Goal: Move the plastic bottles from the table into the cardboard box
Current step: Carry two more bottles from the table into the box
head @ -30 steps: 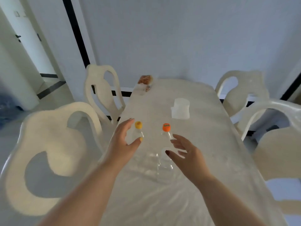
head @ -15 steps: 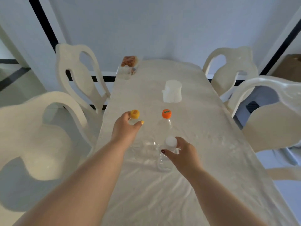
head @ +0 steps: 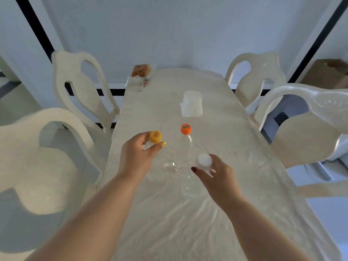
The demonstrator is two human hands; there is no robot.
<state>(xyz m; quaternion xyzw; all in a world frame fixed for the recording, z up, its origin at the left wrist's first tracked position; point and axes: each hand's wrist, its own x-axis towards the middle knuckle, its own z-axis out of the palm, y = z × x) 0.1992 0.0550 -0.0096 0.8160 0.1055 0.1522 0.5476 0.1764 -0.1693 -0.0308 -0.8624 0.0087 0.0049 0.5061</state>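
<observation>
Clear, thin plastic makes all three bottles hard to see against the pale marbled table [head: 216,213]; their caps mark them. Each stands upright, long axis vertical, near the middle of the table. The left hand [head: 138,157] is curled around the neck of the yellow-capped bottle [head: 152,143], thumb and fingers closed just under the cap. The right hand [head: 216,176] pinches the neck of the white-capped bottle [head: 204,161] the same way. The orange-capped bottle [head: 185,140] stands free between them, slightly farther off, about equally near either hand. The brown cardboard box [head: 327,74] sits far right, beyond the cream moulded chairs [head: 305,117], so the lift probably leads to a carry rightward.
</observation>
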